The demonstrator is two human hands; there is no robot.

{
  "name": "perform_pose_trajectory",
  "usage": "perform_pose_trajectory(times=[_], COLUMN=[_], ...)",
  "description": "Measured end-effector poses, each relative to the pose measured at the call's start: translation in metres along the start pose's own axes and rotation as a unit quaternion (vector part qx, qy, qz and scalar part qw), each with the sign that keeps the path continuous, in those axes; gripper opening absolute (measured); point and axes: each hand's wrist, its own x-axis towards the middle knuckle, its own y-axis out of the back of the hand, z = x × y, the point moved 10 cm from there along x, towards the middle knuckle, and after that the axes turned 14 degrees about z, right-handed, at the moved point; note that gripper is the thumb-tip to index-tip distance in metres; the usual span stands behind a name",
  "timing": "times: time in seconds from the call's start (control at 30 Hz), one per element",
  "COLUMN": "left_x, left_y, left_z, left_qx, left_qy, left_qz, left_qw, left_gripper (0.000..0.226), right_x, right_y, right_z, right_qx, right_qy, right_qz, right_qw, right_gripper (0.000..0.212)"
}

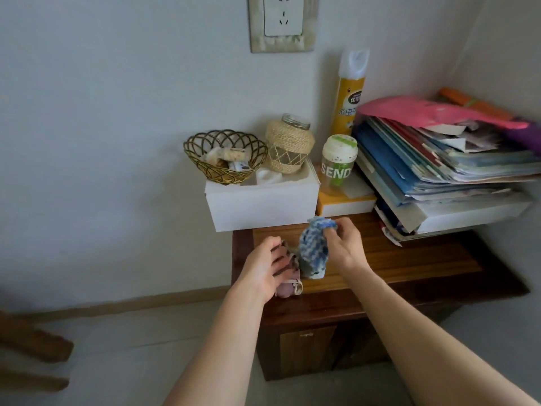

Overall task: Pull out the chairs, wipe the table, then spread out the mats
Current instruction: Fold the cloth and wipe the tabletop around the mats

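Observation:
A blue-and-white woven cloth (313, 249) hangs bunched above the front left of a small dark wooden cabinet (409, 259). My right hand (344, 240) pinches its top end and holds it up. A second, pinkish-purple cloth (289, 285) lies at the cabinet's left front corner. My left hand (263, 266) rests on it with fingers curled over its edge. Wooden chair parts (32, 344) show at the lower left edge.
On the cabinet's back stand a white box (260, 206) carrying a wire basket (225, 155) and a rope-wrapped jar (289, 145), a yellow spray can (348, 95), a green-labelled jar (338, 162) and a leaning stack of books (439, 171). A wall socket (282, 16) is above.

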Motion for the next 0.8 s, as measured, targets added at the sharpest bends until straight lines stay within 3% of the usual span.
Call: perform_pose_trajectory(times=[0.07,0.13,0.2,0.27,0.37,0.5,0.6,0.7,0.8], left_x=[-0.002,-0.006,-0.012,-0.027,-0.051,-0.064,-0.077,-0.073,-0.056], left_y=[0.000,-0.005,-0.015,-0.026,-0.021,0.024,0.058,0.100,0.157], left_z=[0.008,0.015,0.019,0.027,0.060,0.106,0.127,0.133,0.134], left_qx=[0.014,0.018,0.008,-0.032,-0.087,-0.137,-0.198,-0.277,-0.334], left_qy=[-0.011,-0.011,0.005,0.015,-0.043,-0.134,-0.154,-0.140,-0.151], left_qz=[0.020,0.009,-0.043,-0.133,-0.192,-0.120,-0.131,-0.129,-0.050], left_qw=[1.000,1.000,0.999,0.991,0.977,0.974,0.959,0.942,0.929], left_gripper=[0.018,0.042,0.069,0.079,0.068,0.063,0.058,0.033,0.019], right_x=[-0.001,-0.006,-0.016,-0.030,-0.043,-0.055,-0.071,-0.093,-0.131], right_y=[0.005,0.002,-0.006,-0.016,-0.025,-0.033,-0.053,-0.077,-0.103], right_z=[-0.020,-0.039,-0.061,-0.087,-0.122,-0.151,-0.158,-0.174,-0.213], right_qx=[0.081,0.146,0.214,0.278,0.257,0.205,0.227,0.290,0.311], right_qy=[-0.035,-0.080,-0.127,-0.145,-0.071,0.026,-0.001,-0.060,-0.044], right_qz=[0.007,-0.007,-0.047,-0.110,-0.157,-0.118,-0.121,-0.162,-0.254], right_qw=[0.996,0.986,0.967,0.943,0.951,0.971,0.966,0.941,0.915], right_gripper=[0.012,0.011,0.010,0.006,0.008,0.011,0.017,0.018,0.020])
